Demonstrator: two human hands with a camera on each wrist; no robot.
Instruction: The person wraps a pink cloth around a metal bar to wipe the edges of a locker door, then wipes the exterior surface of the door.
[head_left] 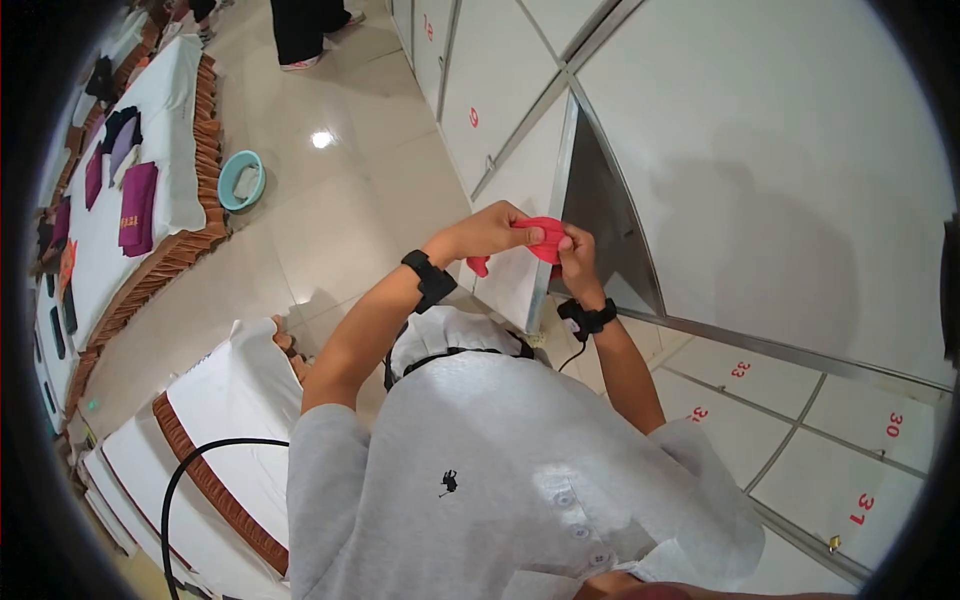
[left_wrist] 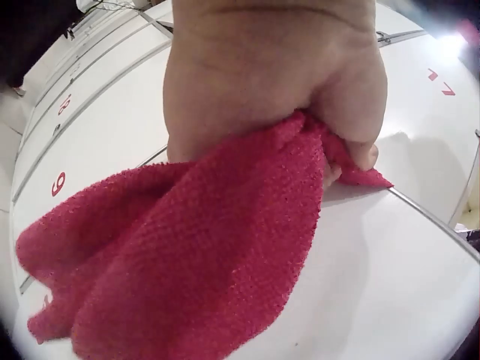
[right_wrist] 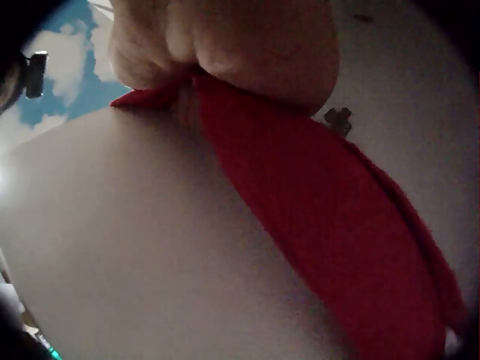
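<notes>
A red, towel-like cloth [head_left: 543,240] lies across the edge of an open white locker door [head_left: 525,170]. My left hand [head_left: 488,232] pinches it on the outer side of the door, thumb on top. In the left wrist view the cloth [left_wrist: 202,247] hangs in loose folds below the left hand [left_wrist: 270,75]. My right hand [head_left: 578,262] pinches the cloth from the inner side. The right wrist view has the cloth [right_wrist: 330,202] trailing from under the right hand [right_wrist: 225,52] along the door's inner face. The fingertips are partly hidden by the cloth.
Numbered lockers [head_left: 850,440] stand at the right and ahead. White-covered beds [head_left: 180,110] with folded purple towels [head_left: 138,210] line the left. A light-blue basin [head_left: 241,180] sits on the tiled floor [head_left: 330,190]. Another person's legs [head_left: 303,30] show at the top.
</notes>
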